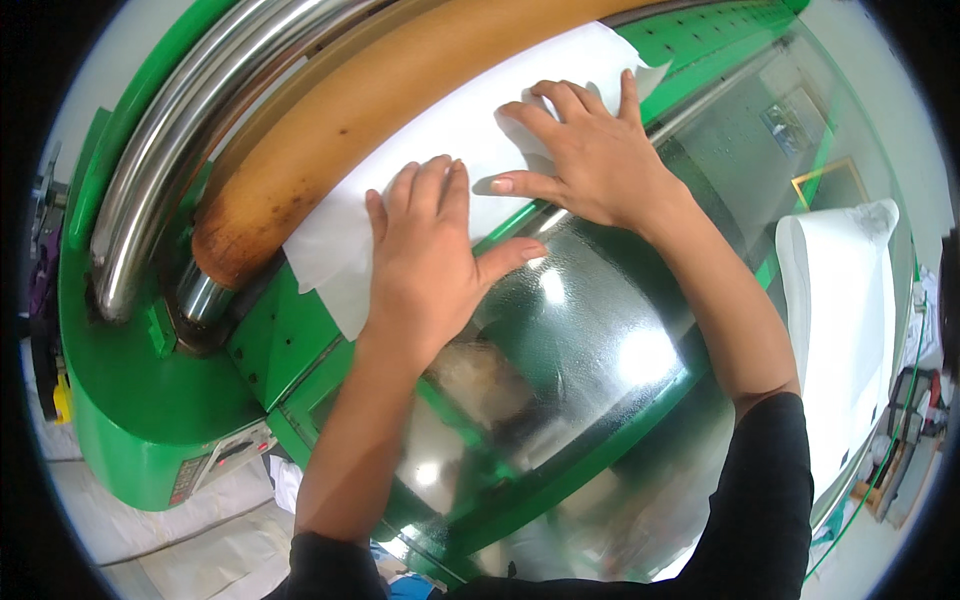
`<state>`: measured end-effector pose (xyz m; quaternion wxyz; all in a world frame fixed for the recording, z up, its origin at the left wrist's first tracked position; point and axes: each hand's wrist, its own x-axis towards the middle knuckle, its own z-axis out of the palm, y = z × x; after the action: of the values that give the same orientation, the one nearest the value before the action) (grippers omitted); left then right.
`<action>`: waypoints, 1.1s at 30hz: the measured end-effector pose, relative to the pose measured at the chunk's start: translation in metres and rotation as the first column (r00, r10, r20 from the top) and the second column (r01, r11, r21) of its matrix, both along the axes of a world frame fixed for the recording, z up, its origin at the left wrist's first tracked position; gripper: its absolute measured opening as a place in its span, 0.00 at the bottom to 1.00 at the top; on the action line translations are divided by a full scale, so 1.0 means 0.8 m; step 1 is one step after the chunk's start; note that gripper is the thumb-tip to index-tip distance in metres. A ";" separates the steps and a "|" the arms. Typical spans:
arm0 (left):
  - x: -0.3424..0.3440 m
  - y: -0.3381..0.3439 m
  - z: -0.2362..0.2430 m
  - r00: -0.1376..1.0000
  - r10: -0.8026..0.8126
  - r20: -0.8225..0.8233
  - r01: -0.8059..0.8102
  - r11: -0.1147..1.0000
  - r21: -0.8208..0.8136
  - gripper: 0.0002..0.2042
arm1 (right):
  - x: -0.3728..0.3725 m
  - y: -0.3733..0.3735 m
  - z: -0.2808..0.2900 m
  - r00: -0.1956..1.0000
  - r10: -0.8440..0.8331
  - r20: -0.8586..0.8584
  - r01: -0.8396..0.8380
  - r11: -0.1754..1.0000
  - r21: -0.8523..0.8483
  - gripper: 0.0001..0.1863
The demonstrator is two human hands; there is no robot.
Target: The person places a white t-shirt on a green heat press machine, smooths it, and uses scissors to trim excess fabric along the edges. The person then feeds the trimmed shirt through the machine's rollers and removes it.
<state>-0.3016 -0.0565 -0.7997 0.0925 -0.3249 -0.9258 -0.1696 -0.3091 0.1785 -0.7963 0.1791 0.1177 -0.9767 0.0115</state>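
A white sheet (480, 140) lies along a large tan roller (380, 105) in a green machine (120, 400); its upper edge meets the roller. My left hand (425, 245) rests on the sheet's near left part, palm down, fingers stretched toward the roller and thumb out to the right. Higher and to the right, my right hand (595, 160) is spread over the same sheet, thumb pointing left. Neither hand grips anything. Below both hands is a glossy transparent panel (600, 330) with bright reflections. What lies under my palms is hidden.
Shiny metal rollers (190, 130) run beyond the tan one at the far left. A control panel (215, 465) sits on the machine's near left end. At right, more white sheet material (840, 320) lies on the panel, beside a shelf with assorted items (900, 440).
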 end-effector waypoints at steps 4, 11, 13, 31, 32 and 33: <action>-0.002 -0.003 -0.005 0.999 -0.024 -0.024 0.024 0.999 0.024 0.48 | 0.001 0.003 -0.002 1.000 0.006 0.000 -0.006 1.000 0.009 0.44; -0.008 -0.008 -0.011 0.991 -0.081 -0.108 0.087 0.995 0.046 0.44 | -0.005 0.003 -0.011 1.000 0.005 -0.011 -0.005 1.000 0.026 0.46; -0.007 -0.007 -0.012 0.989 -0.078 -0.124 0.086 0.995 0.056 0.43 | -0.005 0.003 -0.010 1.000 0.008 -0.026 -0.007 0.999 0.050 0.48; -0.004 -0.001 0.003 0.999 -0.021 -0.050 0.023 0.999 0.037 0.47 | -0.004 0.000 -0.010 0.992 0.045 -0.119 -0.042 0.999 0.027 0.48; -0.004 0.000 0.004 0.999 -0.008 -0.031 0.008 1.000 0.021 0.47 | -0.004 0.000 -0.009 0.993 0.045 -0.105 -0.042 0.999 0.028 0.48; -0.004 0.001 0.006 0.999 -0.010 -0.040 0.011 1.000 0.025 0.47 | -0.004 0.001 -0.008 0.996 0.037 -0.075 -0.035 0.999 0.031 0.48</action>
<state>-0.3047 -0.0555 -0.7952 0.1143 -0.3318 -0.9199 -0.1751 -0.3120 0.1789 -0.8024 0.2140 0.1384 -0.9670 -0.0042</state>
